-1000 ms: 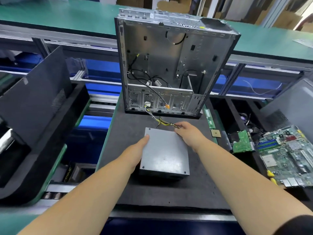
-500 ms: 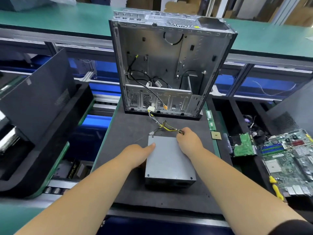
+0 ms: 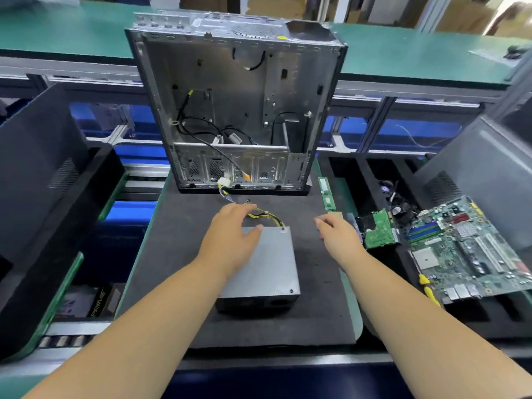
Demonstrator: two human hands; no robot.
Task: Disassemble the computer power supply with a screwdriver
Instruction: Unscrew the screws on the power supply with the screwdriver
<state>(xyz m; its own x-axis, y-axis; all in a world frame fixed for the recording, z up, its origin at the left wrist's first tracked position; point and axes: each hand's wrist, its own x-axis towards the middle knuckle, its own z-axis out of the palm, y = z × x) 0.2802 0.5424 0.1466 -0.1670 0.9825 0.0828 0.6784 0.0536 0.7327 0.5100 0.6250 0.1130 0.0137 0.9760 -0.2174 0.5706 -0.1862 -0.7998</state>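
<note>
The grey rectangular metal power supply (image 3: 266, 263) is laid flat on the dark foam-covered surface (image 3: 178, 254), before the open steel computer case (image 3: 236, 110). The left hand (image 3: 230, 243) is rested on it, fingers relaxed; the right hand (image 3: 338, 240) is held beside it, released. With no grip applied, the box could be shifted once a screwdriver is pressed in.

Power supply (image 3: 267, 263) before case (image 3: 236, 110)

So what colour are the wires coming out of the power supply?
Yellow and black wires, leaving the grey power supply; head view.
</note>
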